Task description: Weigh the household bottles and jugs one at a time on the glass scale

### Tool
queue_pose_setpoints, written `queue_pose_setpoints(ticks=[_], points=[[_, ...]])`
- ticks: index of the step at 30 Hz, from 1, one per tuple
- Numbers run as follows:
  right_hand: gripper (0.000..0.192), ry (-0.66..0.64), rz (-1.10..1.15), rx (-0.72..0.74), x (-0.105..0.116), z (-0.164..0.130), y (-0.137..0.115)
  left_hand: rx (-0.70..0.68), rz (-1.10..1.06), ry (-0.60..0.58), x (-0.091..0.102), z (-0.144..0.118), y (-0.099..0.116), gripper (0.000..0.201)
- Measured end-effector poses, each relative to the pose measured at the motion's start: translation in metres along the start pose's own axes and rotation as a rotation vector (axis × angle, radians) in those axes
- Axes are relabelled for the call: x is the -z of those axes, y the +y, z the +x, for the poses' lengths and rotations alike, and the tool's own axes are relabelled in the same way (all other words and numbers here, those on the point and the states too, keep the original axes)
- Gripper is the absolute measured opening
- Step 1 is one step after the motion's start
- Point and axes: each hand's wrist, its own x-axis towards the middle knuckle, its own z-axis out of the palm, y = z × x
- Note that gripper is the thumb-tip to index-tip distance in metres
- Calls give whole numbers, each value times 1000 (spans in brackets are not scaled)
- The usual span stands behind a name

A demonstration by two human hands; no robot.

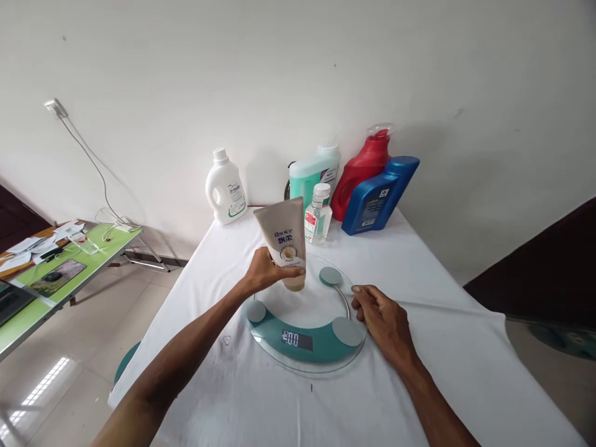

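My left hand (266, 272) grips a beige squeeze tube (284, 239) near its cap, holding it upright with the cap down over a round glass scale (305, 354). I cannot tell whether the cap touches the glass. The scale's display (297, 339) reads zeros. My right hand (382, 316) rests on the white tablecloth, fingers curled against the scale's right rim, holding nothing.
Along the wall behind the scale stand a white jug (226, 188), a teal bottle (313, 172), a small clear bottle (318, 215), a red spray bottle (363, 167) and a blue jug (379, 194). A green table (93, 257) with papers stands at left. The white-clothed table (223, 397) ends at left and right.
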Motion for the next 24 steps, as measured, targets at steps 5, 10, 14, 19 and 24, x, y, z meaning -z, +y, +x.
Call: queue_pose_setpoints(ticks=[5, 10, 14, 19, 24], points=[[44, -8, 1, 21, -1, 0, 2, 8, 114, -21, -17, -8, -4, 34], [44, -10, -11, 35, -1, -1, 1, -17, 153, -28, -21, -14, -3, 34], [43, -9, -19, 28, -1, -1, 1, -78, 175, -32, -10, -18, 0, 56], [44, -10, -35, 46, -1, -1, 3, -67, 32, 168, 25, -27, -18, 59], [42, 6, -78, 41, -1, 0, 5, 62, -38, 504, 50, -42, -62, 51]])
